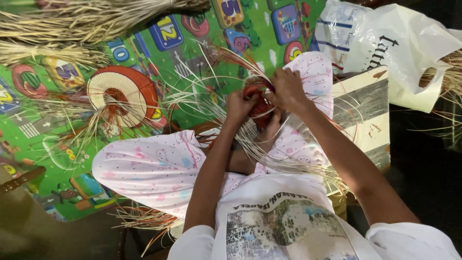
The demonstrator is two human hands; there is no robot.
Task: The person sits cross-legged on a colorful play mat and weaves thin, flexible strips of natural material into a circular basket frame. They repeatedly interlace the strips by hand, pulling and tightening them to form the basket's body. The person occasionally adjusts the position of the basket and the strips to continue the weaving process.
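My left hand point(238, 106) and my right hand point(288, 89) both grip a small round woven piece point(260, 102) of red and pale straw, held above my knees. Long loose pale strands point(269, 156) fan out from it over my lap and toward my shirt. My legs are folded, in pink patterned trousers point(154, 168). The middle of the woven piece is partly hidden by my fingers.
A finished round woven disc point(121, 94), cream with a red rim, lies on the colourful play mat point(62, 159) at the left. Bundles of dry straw point(72, 21) lie at top left. A white plastic bag point(385, 48) and a striped board point(363, 113) sit at the right.
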